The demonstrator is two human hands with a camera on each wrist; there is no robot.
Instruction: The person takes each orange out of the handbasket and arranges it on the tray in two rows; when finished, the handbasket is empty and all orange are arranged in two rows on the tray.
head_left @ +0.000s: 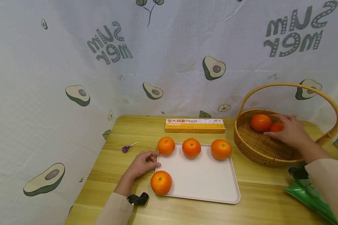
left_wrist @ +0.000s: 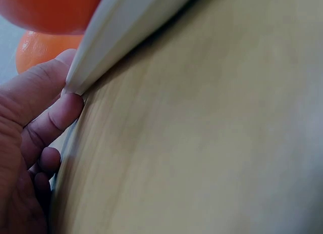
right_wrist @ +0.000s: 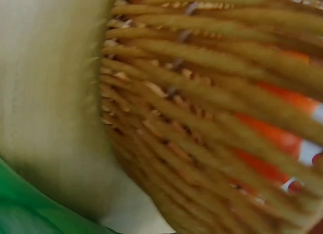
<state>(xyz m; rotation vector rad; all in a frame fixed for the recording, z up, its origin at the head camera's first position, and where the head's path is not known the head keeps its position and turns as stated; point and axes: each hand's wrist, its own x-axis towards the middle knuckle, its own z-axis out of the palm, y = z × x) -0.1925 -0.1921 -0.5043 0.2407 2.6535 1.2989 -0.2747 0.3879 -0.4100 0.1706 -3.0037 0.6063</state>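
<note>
A pale pink tray (head_left: 202, 181) lies on the table, with oranges along its far rim, the left one (head_left: 166, 146), the middle one (head_left: 191, 148) and the right one (head_left: 221, 149). Another orange (head_left: 161, 182) sits at the near left corner. My left hand (head_left: 142, 164) pinches the tray's left rim between thumb and finger, as the left wrist view shows up close. Inside the wicker basket (head_left: 253, 148) at the right, my right hand (head_left: 291, 129) grips an orange (head_left: 276, 127), partly hidden by the fingers. Beside it lies a second orange (head_left: 260, 122).
Behind the tray stands a yellow pasta box (head_left: 195, 126). A purple-wrapped lollipop (head_left: 125, 148) lies to the left. Near my right forearm is a green plastic bag (head_left: 312, 197). The basket's tall handle (head_left: 287, 84) arches over its opening. A printed curtain (head_left: 174, 62) hangs behind the table.
</note>
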